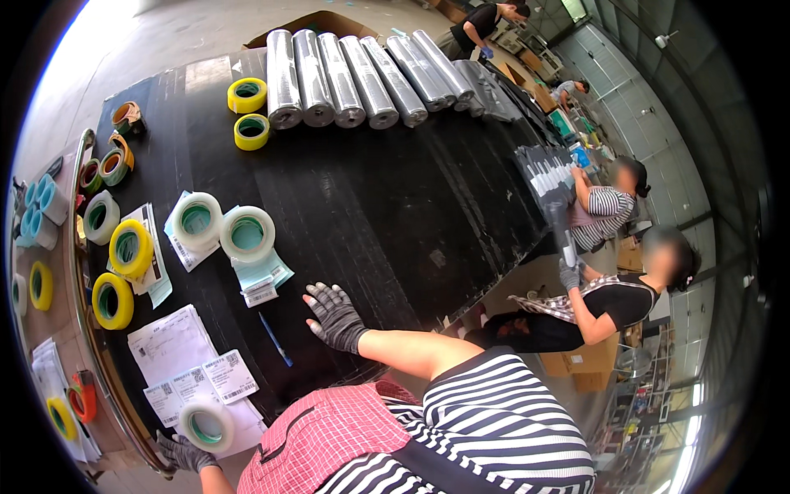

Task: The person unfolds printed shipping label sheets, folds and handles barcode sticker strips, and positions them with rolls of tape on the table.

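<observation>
A glossy, ring-shaped clear tape roll [227, 429] lies on white paper sheets [170, 341]; just left of it is the left hand [184, 452] in grey knit, finger spacing unclear. Beyond the roll, rightward, the gloved right hand [337, 321] spreads its fingers over scuffed black tabletop [362, 214].

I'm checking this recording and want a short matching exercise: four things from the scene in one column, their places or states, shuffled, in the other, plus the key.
Column one
1. right hand
2. left hand
3. blue pen
4. silver rolls

Column two
A. side by side toward the far edge of the black tabletop
B. next to a pale tape roll
C. gloved in grey, fingers spread
D. lying between the papers and the right hand

Pairs: 1-C, 2-B, 3-D, 4-A
</observation>
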Tool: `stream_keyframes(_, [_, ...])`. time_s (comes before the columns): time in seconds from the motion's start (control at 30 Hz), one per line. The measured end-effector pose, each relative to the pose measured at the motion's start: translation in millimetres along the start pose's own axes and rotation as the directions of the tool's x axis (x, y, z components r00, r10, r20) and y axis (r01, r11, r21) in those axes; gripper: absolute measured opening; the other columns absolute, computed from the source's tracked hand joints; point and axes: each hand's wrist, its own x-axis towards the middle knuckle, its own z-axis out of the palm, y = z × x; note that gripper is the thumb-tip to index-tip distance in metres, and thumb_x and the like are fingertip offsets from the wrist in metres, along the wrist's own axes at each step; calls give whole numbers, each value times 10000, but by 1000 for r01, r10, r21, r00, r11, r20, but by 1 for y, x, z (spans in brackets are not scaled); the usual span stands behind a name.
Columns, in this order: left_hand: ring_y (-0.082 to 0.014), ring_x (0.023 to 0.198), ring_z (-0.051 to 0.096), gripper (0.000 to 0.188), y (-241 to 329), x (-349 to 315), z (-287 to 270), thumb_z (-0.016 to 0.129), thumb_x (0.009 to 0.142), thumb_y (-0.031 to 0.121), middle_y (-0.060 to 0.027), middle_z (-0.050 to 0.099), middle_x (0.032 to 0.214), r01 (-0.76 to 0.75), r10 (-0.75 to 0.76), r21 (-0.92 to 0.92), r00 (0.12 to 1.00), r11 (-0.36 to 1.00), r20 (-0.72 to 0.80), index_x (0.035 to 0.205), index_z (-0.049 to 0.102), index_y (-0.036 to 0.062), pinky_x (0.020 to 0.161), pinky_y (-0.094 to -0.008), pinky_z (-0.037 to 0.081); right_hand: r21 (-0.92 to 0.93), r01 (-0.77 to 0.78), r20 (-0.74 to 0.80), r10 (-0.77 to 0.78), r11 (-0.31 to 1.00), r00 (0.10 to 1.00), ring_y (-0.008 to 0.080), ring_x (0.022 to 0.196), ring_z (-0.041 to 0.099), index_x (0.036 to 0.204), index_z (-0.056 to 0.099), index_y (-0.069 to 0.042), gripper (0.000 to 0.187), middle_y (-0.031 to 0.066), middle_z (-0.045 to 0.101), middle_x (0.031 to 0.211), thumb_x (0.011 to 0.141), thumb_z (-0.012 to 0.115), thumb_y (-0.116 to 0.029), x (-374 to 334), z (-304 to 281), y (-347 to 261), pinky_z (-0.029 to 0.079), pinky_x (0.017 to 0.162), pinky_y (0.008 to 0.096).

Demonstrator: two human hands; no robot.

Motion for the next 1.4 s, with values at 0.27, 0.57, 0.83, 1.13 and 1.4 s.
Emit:
stream_keyframes(0.27, [-300,1346,465,481,4,-1,0,527,1005,248,-109,521,1447,41,-44,54,998,998,49,1473,452,167,1105,-470,341,2,-16,38,16,1000,999,299,1473,305,1454,455,-81,599,128,381,1561,966,512,-423,-2,-1,-1,183,1216,504])
stream_keyframes(0.57, [-303,1368,448,493,1,4,9,487,1018,308,-100,489,1492,40,-45,72,997,997,67,1497,422,210,1095,-508,336,-10,-53,116,53,999,992,284,1500,269,1489,429,-82,615,121,342,1599,989,466,-439,1,-7,-3,149,1229,499])
stream_keyframes(0.83, [-331,1436,370,566,1,21,-10,557,977,292,-147,420,1547,74,-82,60,986,995,146,1515,403,204,1152,-490,304,11,-40,171,38,999,985,271,1531,214,1532,388,-101,639,99,272,1647,1015,401,-475,-1,-11,0,95,1240,491])
stream_keyframes(1.13, [-328,1384,447,586,40,6,-72,656,917,157,-195,504,1481,41,-84,-167,963,985,-257,1457,473,19,1183,-402,313,443,115,-31,-113,889,993,325,1407,419,1398,519,-51,544,164,515,1454,969,532,-386,-23,-9,65,267,1197,463])
stream_keyframes(1.4, [-283,1355,457,556,146,-129,-95,571,877,23,-141,527,1414,-140,46,-807,989,573,-139,1427,495,16,1181,-387,300,638,293,-55,-338,712,940,373,1240,544,1165,653,-39,353,177,632,1248,902,605,-269,-26,-44,81,393,1091,488])
